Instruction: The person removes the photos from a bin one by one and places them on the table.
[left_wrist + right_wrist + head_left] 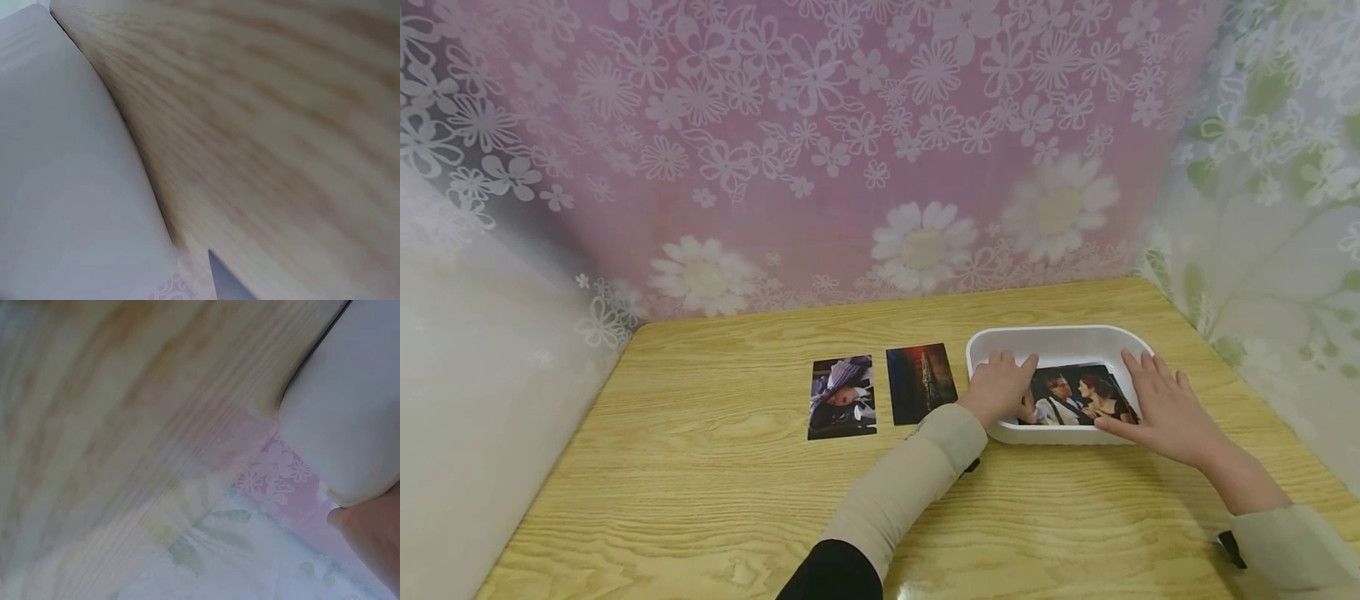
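A white tray (1037, 337) with rounded corners stands on the right part of the table. Inside it lie photo cards; the top photo (1060, 408) shows two people facing each other. My left hand (1000, 390) reaches over the tray's left end, its fingers and thumb by the photo's left side. Over the right end spreads my right hand (1172, 417), fingers extended and thumb near the photo's lower right. Whether the fingertips touch the cards I cannot tell. In the wrist views, the tray's outer wall (69, 156) and part of the right hand (375, 531) show.
Two more photo cards lie left of the tray: one with a person in a hat (842, 398), one dark blue and red (921, 383). The wooden table (700, 483) meets flowered cloth (850, 125) at the back and sides.
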